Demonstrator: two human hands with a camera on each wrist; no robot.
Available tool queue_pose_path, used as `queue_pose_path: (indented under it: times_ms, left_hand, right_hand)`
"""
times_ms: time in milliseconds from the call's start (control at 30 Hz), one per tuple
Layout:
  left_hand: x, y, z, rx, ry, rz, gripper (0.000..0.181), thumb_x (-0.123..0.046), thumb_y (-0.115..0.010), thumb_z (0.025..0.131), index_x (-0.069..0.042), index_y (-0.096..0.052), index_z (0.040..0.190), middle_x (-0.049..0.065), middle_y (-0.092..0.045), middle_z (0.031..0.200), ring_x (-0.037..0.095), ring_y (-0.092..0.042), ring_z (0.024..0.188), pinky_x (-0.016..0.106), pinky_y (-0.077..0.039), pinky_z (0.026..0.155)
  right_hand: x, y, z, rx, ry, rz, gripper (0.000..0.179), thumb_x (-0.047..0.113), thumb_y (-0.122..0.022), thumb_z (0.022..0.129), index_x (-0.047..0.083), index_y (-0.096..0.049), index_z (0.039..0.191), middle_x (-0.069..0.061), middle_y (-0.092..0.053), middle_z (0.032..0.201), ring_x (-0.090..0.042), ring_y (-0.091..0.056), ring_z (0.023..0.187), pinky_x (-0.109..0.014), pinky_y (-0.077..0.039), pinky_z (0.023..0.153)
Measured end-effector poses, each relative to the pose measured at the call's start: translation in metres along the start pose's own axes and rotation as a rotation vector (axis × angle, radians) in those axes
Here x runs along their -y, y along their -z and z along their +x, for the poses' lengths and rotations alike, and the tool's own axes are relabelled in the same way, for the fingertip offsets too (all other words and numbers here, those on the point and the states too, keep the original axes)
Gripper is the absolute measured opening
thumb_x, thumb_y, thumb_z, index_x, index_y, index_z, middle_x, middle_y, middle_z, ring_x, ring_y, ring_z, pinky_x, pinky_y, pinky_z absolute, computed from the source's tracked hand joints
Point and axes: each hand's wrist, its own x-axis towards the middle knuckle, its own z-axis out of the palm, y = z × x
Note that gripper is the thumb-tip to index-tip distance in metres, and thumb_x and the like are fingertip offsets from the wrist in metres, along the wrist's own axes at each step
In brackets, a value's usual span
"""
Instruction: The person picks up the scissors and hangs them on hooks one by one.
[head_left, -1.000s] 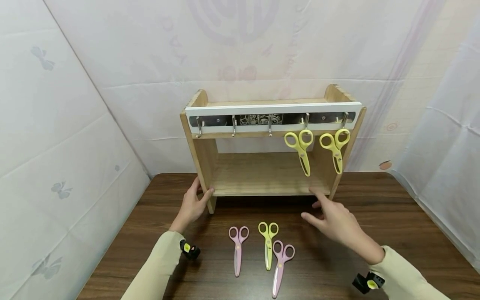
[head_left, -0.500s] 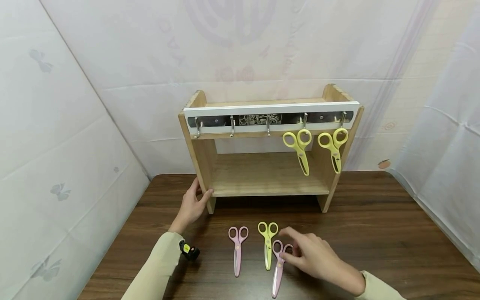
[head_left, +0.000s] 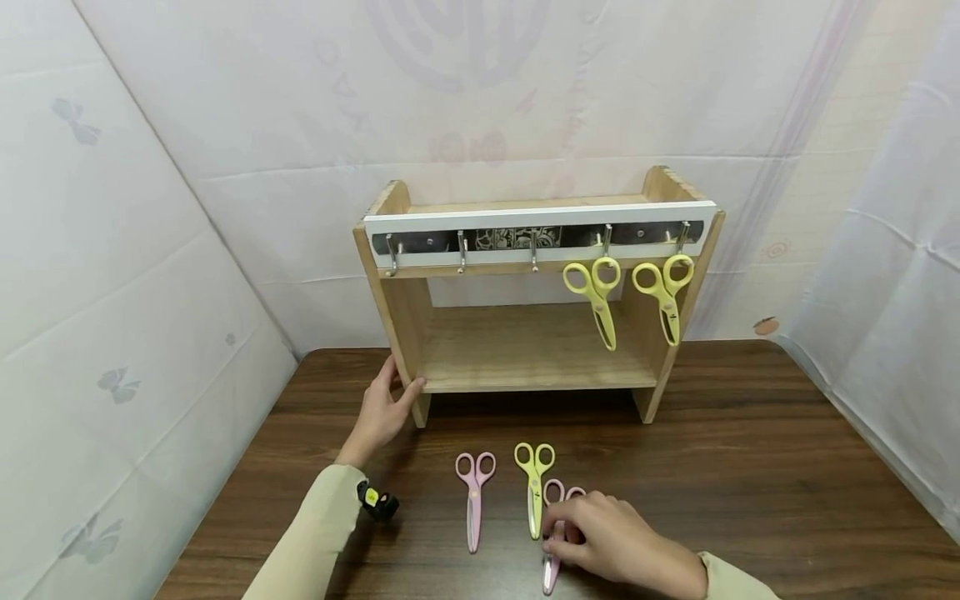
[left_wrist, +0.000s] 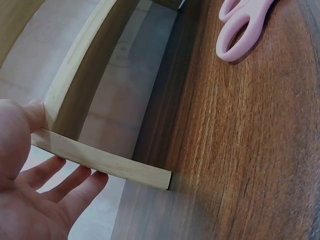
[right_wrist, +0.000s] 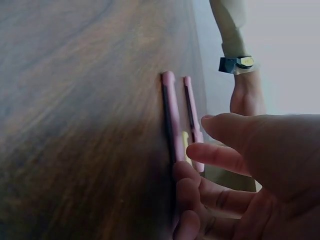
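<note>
In the head view, my left hand [head_left: 377,419] holds the left side panel of a wooden shelf [head_left: 536,350]. The left wrist view shows the thumb at the inner shelf edge and the fingers [left_wrist: 82,187] against the panel's outer face. My right hand [head_left: 611,540] is over the right pink scissors [head_left: 551,577], hiding their middle. In the right wrist view its fingers [right_wrist: 187,195] touch or nearly touch these scissors, and the thumb stands apart. Yellow scissors [head_left: 535,492] lie just left of them, and other pink scissors [head_left: 474,502] farther left.
A white hook rail [head_left: 450,221] runs along the shelf's upper front. Yellow scissors [head_left: 601,304] and a second yellow pair [head_left: 667,302] hang on its two right hooks. The dark wooden table [head_left: 750,467] carries everything, with white cloth [head_left: 247,100] behind and at the sides.
My right hand has left the shelf's lower right edge and come down and left to the right pink scissors. The left hand stays on the panel.
</note>
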Motion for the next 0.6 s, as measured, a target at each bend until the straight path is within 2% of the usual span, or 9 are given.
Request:
queue_pose_path:
  times_ms: [367, 600]
  left_hand:
    - [-0.0007, -0.0001, 0.0017, -0.005, 0.001, 0.011, 0.065, -0.026, -0.063, 0.105, -0.013, -0.031, 0.161, 0.022, -0.055, 0.141, 0.042, -0.056, 0.127, 0.060, -0.052, 0.099]
    - [-0.0011, 0.0006, 0.0000, -0.001, 0.008, 0.003, 0.064, -0.027, -0.062, 0.106, -0.014, -0.031, 0.161, 0.022, -0.055, 0.141, 0.042, -0.055, 0.128, 0.059, -0.053, 0.097]
  right_hand:
    - [-0.0026, -0.0091, -0.0025, -0.038, -0.018, -0.037, 0.011, 0.034, -0.080, 0.089, 0.033, -0.069, 0.090, 0.027, -0.047, 0.069, 0.006, -0.045, 0.064, -0.020, -0.036, 0.049]
    - [-0.0056, -0.0065, -0.0056, -0.035, -0.039, -0.089, 0.017, 0.037, -0.084, 0.084, 0.034, -0.068, 0.089, 0.022, -0.049, 0.075, 0.003, -0.046, 0.069, -0.023, -0.037, 0.050]
